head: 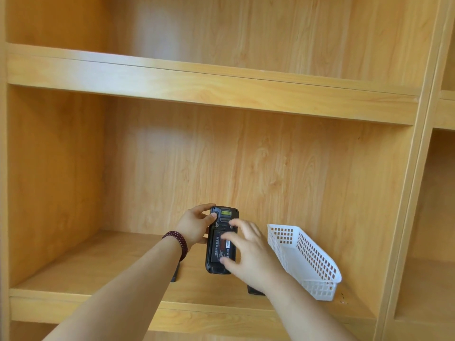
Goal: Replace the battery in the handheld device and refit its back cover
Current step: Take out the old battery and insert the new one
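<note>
A black handheld device (221,217) is held back side up over the wooden shelf (98,271), its back cover off. A black battery (218,249) with a printed label lies in the device's open bay. My left hand (194,223) grips the device's upper left edge, thumb on its top corner. My right hand (248,254) is spread over the battery's right side, fingertips touching it. A dark flat piece (175,273) lies on the shelf under my left forearm, and another dark piece (254,290) shows under my right wrist; which is the cover I cannot tell.
A white perforated plastic basket (307,257) stands on the shelf at the right, close to my right hand. The shelf is a deep wooden compartment with a board above, side walls left and right, and a front edge near my forearms.
</note>
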A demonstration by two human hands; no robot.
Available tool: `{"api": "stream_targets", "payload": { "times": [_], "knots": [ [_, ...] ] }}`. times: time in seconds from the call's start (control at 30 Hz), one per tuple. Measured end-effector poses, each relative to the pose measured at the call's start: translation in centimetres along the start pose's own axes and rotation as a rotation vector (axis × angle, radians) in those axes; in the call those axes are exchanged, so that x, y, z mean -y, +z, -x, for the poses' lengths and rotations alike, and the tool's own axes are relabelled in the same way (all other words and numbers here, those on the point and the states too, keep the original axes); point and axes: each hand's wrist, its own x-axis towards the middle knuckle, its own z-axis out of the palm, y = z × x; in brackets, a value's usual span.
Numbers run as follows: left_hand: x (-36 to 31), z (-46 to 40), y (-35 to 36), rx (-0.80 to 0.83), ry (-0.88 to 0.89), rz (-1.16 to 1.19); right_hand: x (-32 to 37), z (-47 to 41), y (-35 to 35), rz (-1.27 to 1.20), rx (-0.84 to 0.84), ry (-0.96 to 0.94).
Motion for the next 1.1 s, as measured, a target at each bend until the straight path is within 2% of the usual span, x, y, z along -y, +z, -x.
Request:
{"api": "stream_targets", "payload": {
  "times": [0.1, 0.33, 0.53, 0.7, 0.93, 1.1],
  "knots": [
    [-0.3, 0.2, -0.1, -0.012, -0.001, -0.004, 0.3, 0.9, 0.2, 0.117, 0.086, -0.062],
    [-0.4, 0.4, 0.2, -0.014, -0.003, -0.028, 1.1, 1.8, 0.6, 0.146, -0.042, -0.023],
    [-0.7, 0.8, 0.4, -0.003, -0.005, -0.033, 0.7, 1.5, 0.9, 0.177, -0.052, -0.076],
    [-0.9, 1.0, 0.8, 0.009, -0.003, -0.047, 0.6, 1.5, 1.0, 0.312, -0.047, -0.139],
    [-1.0, 1.2, 1.0, -0.001, -0.004, -0.035, 0.3, 1.7, 1.1, 0.431, -0.112, -0.273],
    [-1.1, 1.1, 0.9, 0.006, -0.001, -0.047, 0.0, 1.7, 1.7, 0.431, -0.15, -0.307]
  ]
}}
